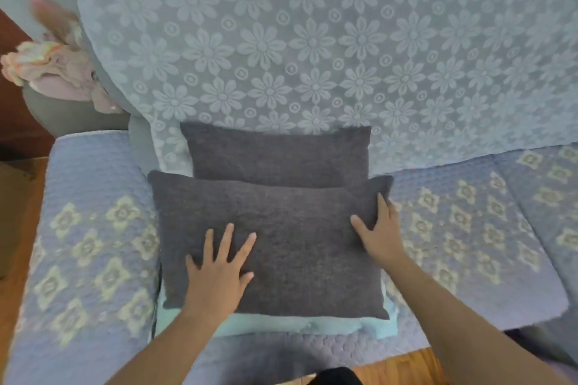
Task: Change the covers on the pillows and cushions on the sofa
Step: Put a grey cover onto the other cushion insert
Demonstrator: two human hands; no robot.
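A dark grey pillow [291, 228] lies flat on the sofa seat, on top of a light turquoise cushion [312, 327] whose edge shows below it. A second dark grey pillow [278, 156] leans behind it against the backrest. My left hand [219, 272] rests flat on the front pillow's lower left part, fingers spread. My right hand [380, 234] lies on the pillow's right edge with the thumb on top and the fingers along its side.
The sofa backrest carries a pale blue cover with a flower pattern [312, 47]. The seat [469, 228] and left armrest [87, 228] have a quilted lilac cover. A pile of pink and pale cloth [53, 69] sits at the left behind the armrest. Wooden floor [397, 366] shows below.
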